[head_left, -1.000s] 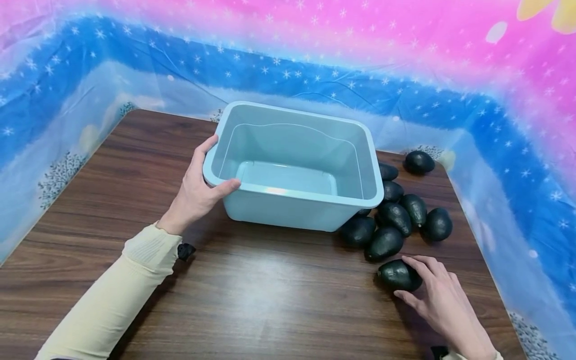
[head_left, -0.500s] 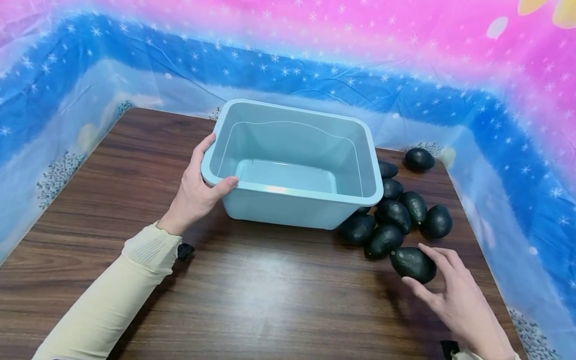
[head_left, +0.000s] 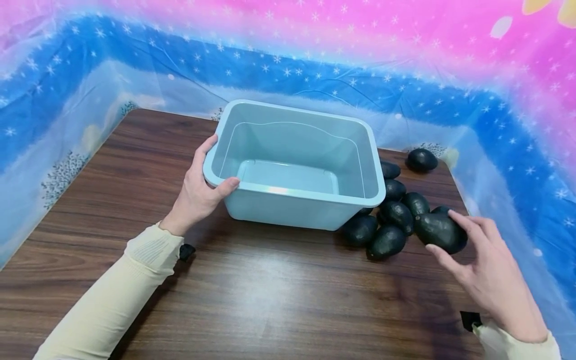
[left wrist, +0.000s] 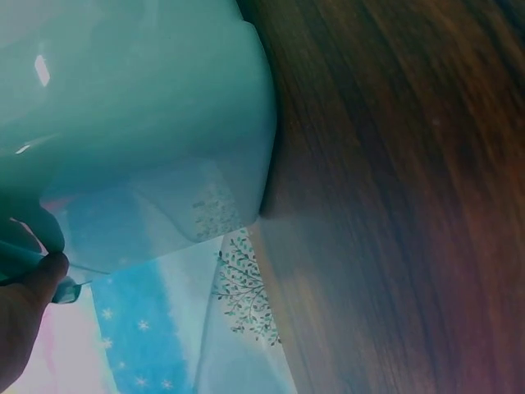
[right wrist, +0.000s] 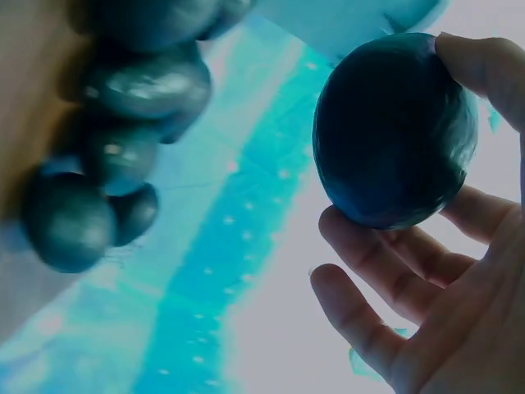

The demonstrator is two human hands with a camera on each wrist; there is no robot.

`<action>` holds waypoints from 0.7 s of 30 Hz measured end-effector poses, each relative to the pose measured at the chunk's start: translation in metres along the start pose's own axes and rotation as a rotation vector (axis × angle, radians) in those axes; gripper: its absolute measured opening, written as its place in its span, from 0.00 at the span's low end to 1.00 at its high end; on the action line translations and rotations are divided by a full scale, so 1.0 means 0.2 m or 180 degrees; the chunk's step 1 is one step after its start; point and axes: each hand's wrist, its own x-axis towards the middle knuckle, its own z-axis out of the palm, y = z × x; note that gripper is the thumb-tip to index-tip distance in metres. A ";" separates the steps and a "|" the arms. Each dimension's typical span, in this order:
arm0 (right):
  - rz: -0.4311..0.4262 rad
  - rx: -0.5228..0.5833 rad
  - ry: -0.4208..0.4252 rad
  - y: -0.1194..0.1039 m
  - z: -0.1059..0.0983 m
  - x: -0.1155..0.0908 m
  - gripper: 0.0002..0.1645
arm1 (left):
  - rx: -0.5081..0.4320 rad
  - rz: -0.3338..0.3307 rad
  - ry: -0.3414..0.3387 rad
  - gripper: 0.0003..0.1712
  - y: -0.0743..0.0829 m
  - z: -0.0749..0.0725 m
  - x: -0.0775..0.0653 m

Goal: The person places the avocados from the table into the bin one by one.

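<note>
A pale blue-green plastic tub (head_left: 288,212) stands on the table with nothing inside it. My left hand (head_left: 195,192) grips its left end, thumb over the front corner of the rim. In the left wrist view the tub's wall (left wrist: 148,107) fills the upper left, and a fingertip curls at its edge. On the right, my right hand (head_left: 492,265) holds a dark avocado (head_left: 441,233) between thumb and fingers, raised off the table. The right wrist view has this avocado (right wrist: 394,131) against the fingertips. Behind it, another avocado is mostly hidden.
Several avocados (head_left: 396,216) lie clustered against the tub's right side, some partly hidden by it. One avocado (head_left: 421,160) lies apart near the far right corner. The brown wooden table (head_left: 270,290) is bordered by a patterned cloth backdrop (head_left: 288,65).
My right hand has lifted the avocado from the table near the front and carried it up and to the right. The left hand and tub have stayed put.
</note>
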 end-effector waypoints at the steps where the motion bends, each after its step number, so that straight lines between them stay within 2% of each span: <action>1: -0.0048 -0.0021 0.0047 0.00 -0.01 0.02 0.48 | 0.0003 0.0005 0.0006 0.49 0.00 0.00 0.00; 6: -0.0206 -0.0112 0.0254 -0.03 -0.08 0.15 0.49 | -0.0024 0.0011 0.0003 0.49 0.00 0.00 -0.01; 11: -0.0317 -0.0134 0.0323 -0.07 -0.10 0.26 0.48 | -0.0033 -0.0009 -0.0019 0.50 0.01 0.01 -0.01; 15: -0.0403 -0.0049 0.0353 -0.10 -0.12 0.35 0.48 | -0.0077 -0.0016 -0.0038 0.50 0.08 0.00 -0.01; 21: -0.0516 -0.0047 0.0182 -0.16 -0.13 0.47 0.47 | -0.0062 -0.0031 -0.0077 0.49 0.18 0.00 -0.03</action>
